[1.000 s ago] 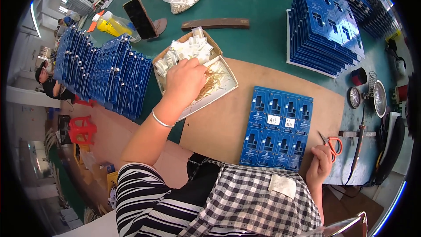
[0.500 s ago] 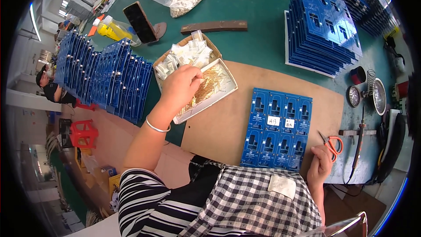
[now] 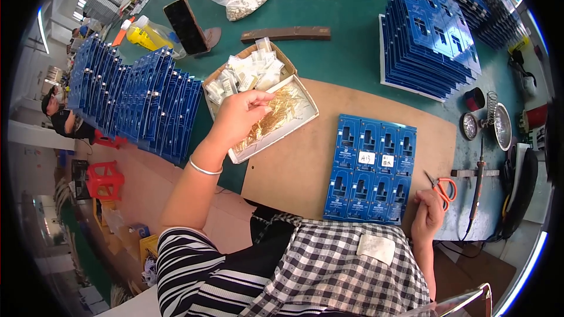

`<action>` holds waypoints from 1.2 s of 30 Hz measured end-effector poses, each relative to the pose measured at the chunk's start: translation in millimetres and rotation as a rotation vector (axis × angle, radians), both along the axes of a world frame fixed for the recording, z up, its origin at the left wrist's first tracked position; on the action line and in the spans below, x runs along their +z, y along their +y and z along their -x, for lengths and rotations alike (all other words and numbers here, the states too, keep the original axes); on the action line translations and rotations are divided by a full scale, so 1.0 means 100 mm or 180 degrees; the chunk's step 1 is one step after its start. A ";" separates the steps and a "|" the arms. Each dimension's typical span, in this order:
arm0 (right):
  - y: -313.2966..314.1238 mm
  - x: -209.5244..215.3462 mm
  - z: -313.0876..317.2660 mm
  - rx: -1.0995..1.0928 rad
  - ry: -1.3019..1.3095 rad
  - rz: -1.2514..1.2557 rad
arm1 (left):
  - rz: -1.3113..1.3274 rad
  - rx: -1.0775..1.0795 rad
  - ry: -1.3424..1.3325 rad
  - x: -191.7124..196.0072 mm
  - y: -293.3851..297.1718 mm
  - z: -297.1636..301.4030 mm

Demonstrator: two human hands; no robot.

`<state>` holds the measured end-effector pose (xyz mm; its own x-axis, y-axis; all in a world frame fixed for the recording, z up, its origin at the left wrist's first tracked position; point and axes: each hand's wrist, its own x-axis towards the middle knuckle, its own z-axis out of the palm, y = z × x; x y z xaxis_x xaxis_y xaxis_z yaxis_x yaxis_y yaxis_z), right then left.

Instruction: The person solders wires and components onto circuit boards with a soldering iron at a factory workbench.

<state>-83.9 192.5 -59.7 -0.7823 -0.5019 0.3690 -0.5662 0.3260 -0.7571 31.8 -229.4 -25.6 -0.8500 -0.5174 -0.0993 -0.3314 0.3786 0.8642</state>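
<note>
My left hand [image 3: 239,118] is over a white tray [image 3: 305,118] of thin gold-coloured pins [image 3: 282,108], thumb and fingers pinched together. Whatever is between the fingertips is too small to make out. Small clear packets [image 3: 252,70] fill the cardboard box beside the tray. In front of me a blue circuit board panel [image 3: 367,185] lies flat on a brown board, two white labels on it. My right hand [image 3: 427,216] rests curled just right of the panel, its palm hidden. Orange-handled scissors [image 3: 446,192] lie right beside it.
Upright blue panels [image 3: 135,100] stand in rows at left; another tall stack [image 3: 429,41] is at far right. A phone [image 3: 187,26] leans on a stand near yellow bottles. A soldering iron [image 3: 479,185] lies at right. A brown bar [image 3: 286,34] is behind the box.
My left hand stays at the pin tray, with its fingers shifted slightly and more of them showing. My right hand keeps its place beside the panel. The view has shifted a little.
</note>
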 end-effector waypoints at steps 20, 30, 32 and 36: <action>-0.69 0.55 0.11 0.0601 -0.1161 0.0623 | -0.2528 -0.0671 0.0619 0.10 1.24 0.04; -1.14 0.48 0.01 0.1257 -0.2327 0.0144 | -0.3145 -0.0794 0.0753 -0.11 1.42 0.13; -1.18 0.48 -0.01 0.1268 -0.2374 0.0238 | -0.3169 -0.0834 0.0830 -0.13 1.43 0.14; -1.21 0.41 -0.02 0.1317 -0.2794 0.0592 | -0.2784 -0.0889 0.0706 -0.12 1.39 0.16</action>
<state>-82.1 71.2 -18.4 -0.5921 -0.7903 -0.1576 0.1783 0.0622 -0.9820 15.4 -90.0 -37.9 -0.9779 -0.1106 -0.1772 -0.1207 -0.3931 0.9116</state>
